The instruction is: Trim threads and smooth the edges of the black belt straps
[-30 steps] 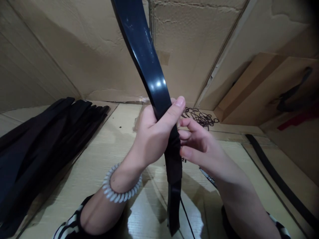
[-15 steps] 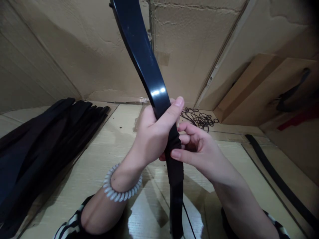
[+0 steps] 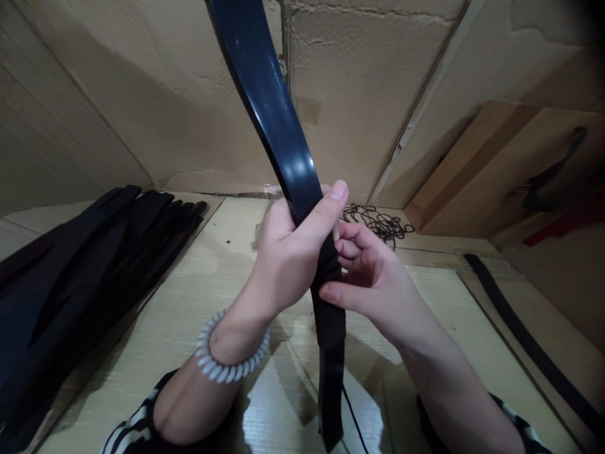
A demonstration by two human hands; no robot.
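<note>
A glossy black bow [image 3: 271, 104] runs down the middle of the view, tilted with its upper end to the left. Wrapped round its middle is a dark cloth-like grip sleeve [image 3: 329, 318], bunched into folds near the hands. My left hand [image 3: 295, 252] is closed round the bow just above the folds, thumb pointing up. At the sleeve's right side, my right hand [image 3: 373, 271] pinches it, thumb on the front and fingers partly hidden behind. A thin dark string [image 3: 353, 413] hangs beside the bow's lower end.
Several dark, flat pieces [image 3: 94, 271] lie piled at the left. A tangle of dark cords [image 3: 378, 222] rests by the back cardboard wall [image 3: 378, 94]. To the right are a brown paper bag [image 3: 477, 164] and a long black curved strip [image 3: 524, 340] on the table [image 3: 189, 302].
The bow has shifted slightly, its lower end a little to the left. My right hand has moved slightly left, its fingers a bit higher along the sleeve. My left hand keeps its hold.
</note>
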